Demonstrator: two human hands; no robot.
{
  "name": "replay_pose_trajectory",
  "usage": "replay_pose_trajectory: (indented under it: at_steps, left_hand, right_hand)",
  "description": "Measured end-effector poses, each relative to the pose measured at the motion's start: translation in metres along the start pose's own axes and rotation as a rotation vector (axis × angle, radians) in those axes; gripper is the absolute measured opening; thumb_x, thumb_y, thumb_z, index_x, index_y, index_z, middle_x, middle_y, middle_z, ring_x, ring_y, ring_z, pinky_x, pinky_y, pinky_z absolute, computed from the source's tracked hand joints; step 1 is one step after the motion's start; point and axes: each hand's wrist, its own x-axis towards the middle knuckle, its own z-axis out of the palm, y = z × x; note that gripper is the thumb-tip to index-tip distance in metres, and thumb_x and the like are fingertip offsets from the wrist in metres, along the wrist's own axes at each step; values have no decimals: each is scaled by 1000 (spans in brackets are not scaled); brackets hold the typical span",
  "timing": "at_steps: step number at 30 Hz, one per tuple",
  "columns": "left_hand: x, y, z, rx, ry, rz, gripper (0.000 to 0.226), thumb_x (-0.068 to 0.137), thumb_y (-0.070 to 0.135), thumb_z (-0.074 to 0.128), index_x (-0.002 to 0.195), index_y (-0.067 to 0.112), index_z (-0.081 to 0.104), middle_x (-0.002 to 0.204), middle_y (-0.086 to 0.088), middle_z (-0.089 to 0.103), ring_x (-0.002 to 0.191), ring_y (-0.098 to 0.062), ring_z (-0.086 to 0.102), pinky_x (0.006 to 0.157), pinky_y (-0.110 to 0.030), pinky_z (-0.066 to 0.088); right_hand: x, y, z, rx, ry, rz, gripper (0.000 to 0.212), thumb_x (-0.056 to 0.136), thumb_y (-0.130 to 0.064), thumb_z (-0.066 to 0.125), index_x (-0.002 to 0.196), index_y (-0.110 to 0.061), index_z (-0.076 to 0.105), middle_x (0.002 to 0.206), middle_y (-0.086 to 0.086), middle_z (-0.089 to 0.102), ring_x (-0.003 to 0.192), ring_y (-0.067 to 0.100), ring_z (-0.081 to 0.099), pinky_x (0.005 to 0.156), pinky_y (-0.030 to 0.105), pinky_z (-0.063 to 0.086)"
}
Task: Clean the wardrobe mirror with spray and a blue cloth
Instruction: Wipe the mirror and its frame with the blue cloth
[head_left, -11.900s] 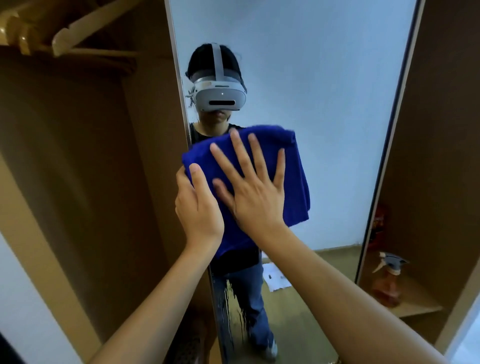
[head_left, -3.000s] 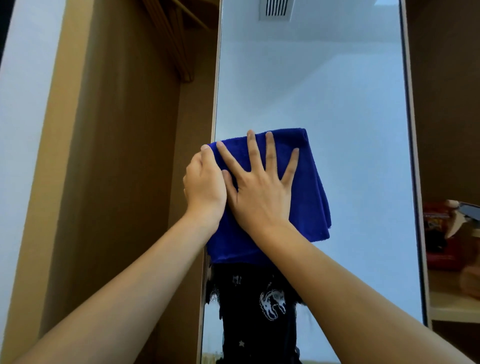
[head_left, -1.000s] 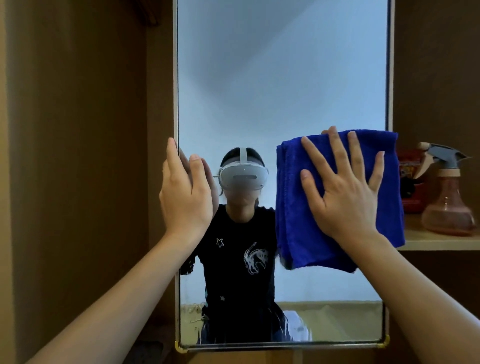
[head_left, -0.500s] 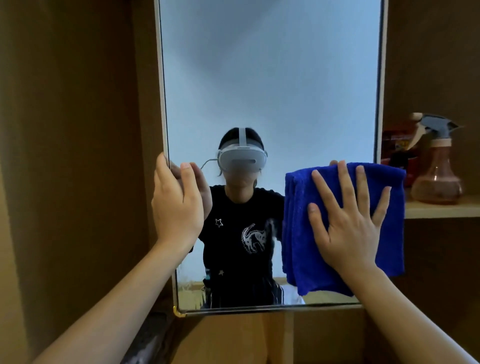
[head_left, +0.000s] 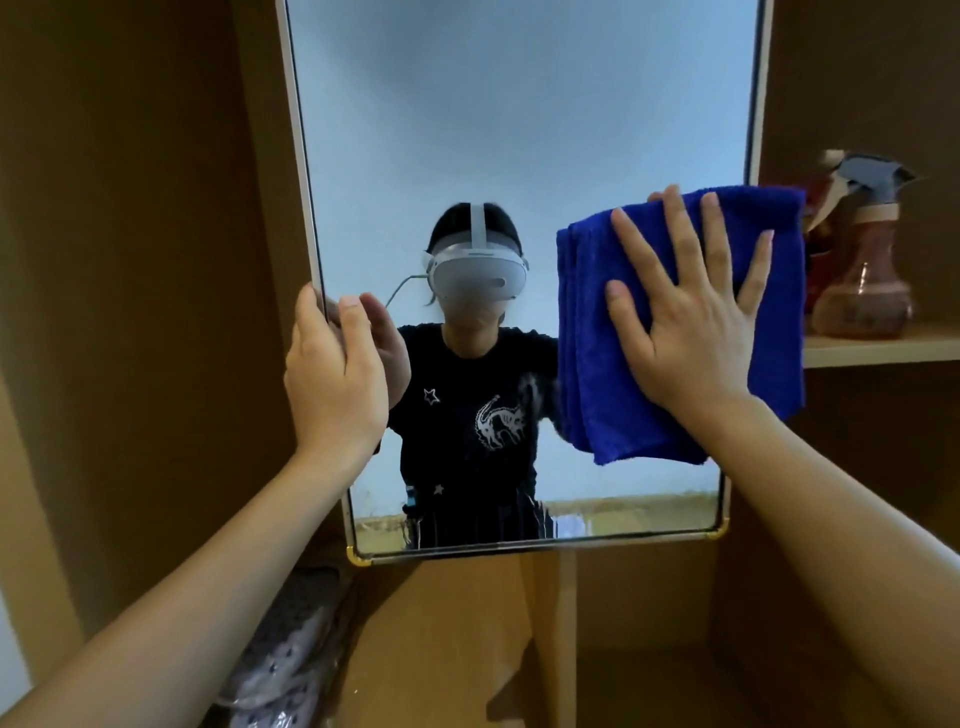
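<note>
Head view: mirror (head_left: 519, 130) upright between brown wardrobe panels, lower edge and gold corner caps in sight. Right hand (head_left: 685, 317) spread flat, fingers straight, pressing the folded cloth (head_left: 587, 364) against the glass at the mirror's right edge; cloth lapping over the frame there, its bottom hem hanging above the lower edge. Left hand (head_left: 332, 379) at the mirror's left edge, fingers upright and loosely straight, thumb laid on the glass, holding nothing. Bare glass wide open between the hands and all the way above them. Spray bottle (head_left: 862, 270) on a shelf (head_left: 883, 345) just right of the cloth, blurred, apart from it. Pale slippers (head_left: 285, 649) low on the left, under the mirror's corner.
</note>
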Motion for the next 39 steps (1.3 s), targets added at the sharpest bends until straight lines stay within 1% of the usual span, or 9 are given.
replay_pose_trajectory:
  at_steps: [7,11,15,18,23,26,29,33,39]
  left_hand:
    - [-2,1,2,-9,25,-9,72,93,58,22,134,2,43,130,-18,56,120,-32,54,100,-52,44]
    - [-2,0,2,-13,19,-3,73,92,58,21,135,3,42,131,-18,55,120,-32,53,99,-53,44]
    - [-2,1,3,-9,13,2,69,93,54,22,134,2,42,131,-17,55,120,-32,54,99,-52,44]
    - [-2,2,3,-7,17,1,68,94,53,23,134,2,42,131,-17,55,120,-32,53,99,-53,43]
    - [-1,0,3,-29,28,-2,71,93,56,22,134,3,43,130,-18,55,119,-33,54,99,-54,44]
    - [-2,4,4,-27,44,-17,70,92,56,21,135,4,43,132,-16,55,121,-32,53,101,-53,42]
    - [-4,7,5,-6,53,-25,66,95,50,22,140,6,40,137,-12,53,126,-28,50,105,-49,38]
    - [-4,7,5,3,46,-22,66,94,50,21,139,6,41,135,-13,54,124,-28,52,103,-49,41]
    - [-6,10,5,1,53,-50,60,100,44,20,144,8,37,139,-12,52,127,-25,50,107,-43,38]
  right_hand:
    - [-82,3,25,-1,-1,-11,59,98,-54,26,153,-41,10,163,-1,8,151,25,4,117,61,0]
    - [-123,2,39,-20,-30,-21,57,98,-56,20,152,-42,10,163,-1,10,150,28,8,115,65,5]
    - [-116,0,35,-24,-42,-19,56,97,-56,24,151,-41,16,162,0,14,150,27,9,115,65,6]
    - [-79,-1,25,-17,-10,-31,57,96,-54,28,151,-40,20,162,0,16,150,25,9,117,62,2]
    - [-30,-11,15,19,42,68,56,98,-52,27,152,-39,20,163,-2,13,151,24,4,117,60,0]
    - [-46,-22,20,12,56,97,56,99,-52,25,153,-39,17,163,-1,13,151,25,5,117,62,2]
    - [-76,-43,30,17,33,47,57,98,-52,28,152,-39,16,163,1,13,151,26,6,116,63,3]
    - [-113,-77,46,3,-1,-10,55,99,-53,29,151,-38,24,162,3,19,150,29,12,116,64,6]
    - [-103,-118,48,30,9,-15,54,100,-53,31,151,-39,23,161,3,22,149,29,15,115,65,9]
